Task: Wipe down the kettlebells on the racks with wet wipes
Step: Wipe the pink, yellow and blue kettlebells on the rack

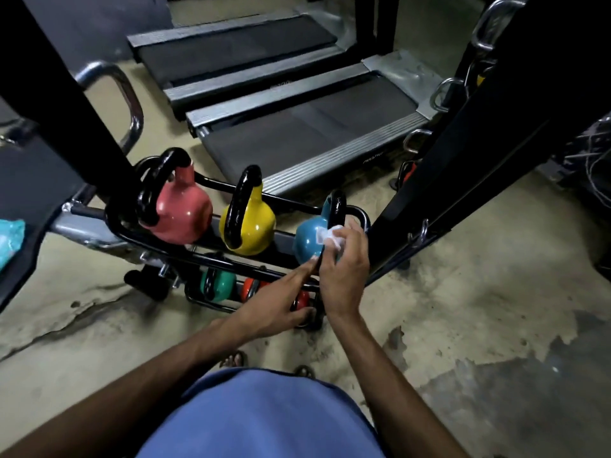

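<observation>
Head view: right hand (344, 266) pinched a white wet wipe (330, 238) against the blue kettlebell (307, 241), right end of upper rack (198, 255), beside yellow kettlebell (256, 226). Left hand (281, 307), fingers straight, reached the rail below it.

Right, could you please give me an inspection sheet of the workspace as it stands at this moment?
Surface: concrete floor, stained and cracked.
Job's things: two-tier rack; pink kettlebell, yellow kettlebell and blue kettlebell on top; green kettlebell and orange kettlebell below; white wet wipe against the blue kettlebell.
Clutter: teal packet at the left edge, contents unclear.
Hands: right hand holds the wet wipe on the blue kettlebell; left hand reaches, fingers straight, to the rack rail below it.
Cables: tangle of wires at the right edge.
Surroundings: two treadmills behind the rack; black frame uprights on both sides.
</observation>
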`<move>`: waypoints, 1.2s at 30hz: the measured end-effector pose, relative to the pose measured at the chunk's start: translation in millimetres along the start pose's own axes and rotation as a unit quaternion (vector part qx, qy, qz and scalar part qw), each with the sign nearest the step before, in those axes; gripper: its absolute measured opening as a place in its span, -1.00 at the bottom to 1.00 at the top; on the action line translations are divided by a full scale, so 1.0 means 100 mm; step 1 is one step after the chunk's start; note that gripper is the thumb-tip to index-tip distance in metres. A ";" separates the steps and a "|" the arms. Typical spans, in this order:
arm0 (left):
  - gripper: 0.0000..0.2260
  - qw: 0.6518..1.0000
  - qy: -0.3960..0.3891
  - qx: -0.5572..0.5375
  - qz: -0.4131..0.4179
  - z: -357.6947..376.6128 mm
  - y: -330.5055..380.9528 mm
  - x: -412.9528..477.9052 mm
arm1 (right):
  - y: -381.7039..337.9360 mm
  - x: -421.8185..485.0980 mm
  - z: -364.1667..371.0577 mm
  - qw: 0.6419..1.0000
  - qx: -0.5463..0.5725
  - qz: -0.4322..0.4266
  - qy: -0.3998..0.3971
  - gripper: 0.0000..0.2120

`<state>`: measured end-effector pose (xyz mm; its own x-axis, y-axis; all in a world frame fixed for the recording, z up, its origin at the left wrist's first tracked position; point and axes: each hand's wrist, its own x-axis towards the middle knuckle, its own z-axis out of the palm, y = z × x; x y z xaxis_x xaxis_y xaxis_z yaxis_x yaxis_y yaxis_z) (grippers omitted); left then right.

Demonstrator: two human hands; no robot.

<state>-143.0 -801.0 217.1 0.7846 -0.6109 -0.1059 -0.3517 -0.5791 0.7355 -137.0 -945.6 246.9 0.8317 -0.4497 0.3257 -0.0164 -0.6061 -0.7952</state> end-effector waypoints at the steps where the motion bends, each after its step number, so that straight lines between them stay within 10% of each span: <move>1: -0.10 1.000 0.000 0.003 -0.001 0.00 -0.01 -0.01 | -0.10 -0.01 0.00 0.996 0.048 0.074 0.029 -0.91; 7: -0.12 1.000 -0.019 0.007 0.010 -0.05 0.00 -0.03 | 0.01 0.28 0.07 0.859 0.292 0.420 -0.005 -0.76; 18: -0.16 1.000 -0.018 0.008 -0.003 -0.06 0.02 0.10 | 0.24 0.11 -0.08 0.901 0.266 0.338 -0.054 -0.83; 29: -0.19 1.000 -0.011 -0.014 -0.006 -0.03 0.00 0.10 | -0.01 0.41 -0.07 0.826 0.368 0.414 -0.100 -0.73; 32: -0.17 1.000 -0.010 -0.013 -0.007 -0.01 -0.03 0.10 | 0.01 0.21 -0.10 0.877 0.314 0.363 -0.035 -0.83; 36: -0.13 1.000 -0.009 -0.015 -0.020 0.03 -0.10 0.15 | 0.01 -0.11 -0.09 0.992 0.097 0.077 0.007 -0.97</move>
<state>-129.5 -805.7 206.0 0.7888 -0.5970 -0.1467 -0.3047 -0.5869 0.7502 -151.0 -947.2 247.2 0.8198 -0.5369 0.1992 -0.0343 -0.3932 -0.9188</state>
